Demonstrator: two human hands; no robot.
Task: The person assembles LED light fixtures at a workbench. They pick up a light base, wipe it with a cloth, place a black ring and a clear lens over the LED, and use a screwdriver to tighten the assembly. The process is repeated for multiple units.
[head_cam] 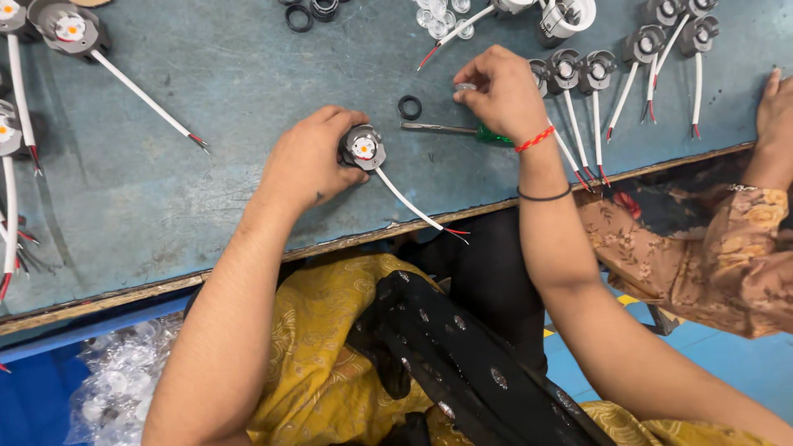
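The left hand (310, 161) is closed around a small round lamp module (362, 149), face up just above the blue-grey tabletop (206, 91), its white lead (410, 206) trailing toward the near edge. The right hand (500, 91), farther off and to the right, pinches a small clear lens (465, 86) between thumb and fingertips. A black rubber ring (410, 107) and a green-handled screwdriver (458, 130) lie between the two hands. Finished modules (578, 73) sit in a row at far right, beside another person's hand (776, 116) (resting flat on the tabletop). The lens looks easy to fumble: held by so light a pinch, it could slip and roll off. The trailing lead could also snag on the edge and tug the module askew.
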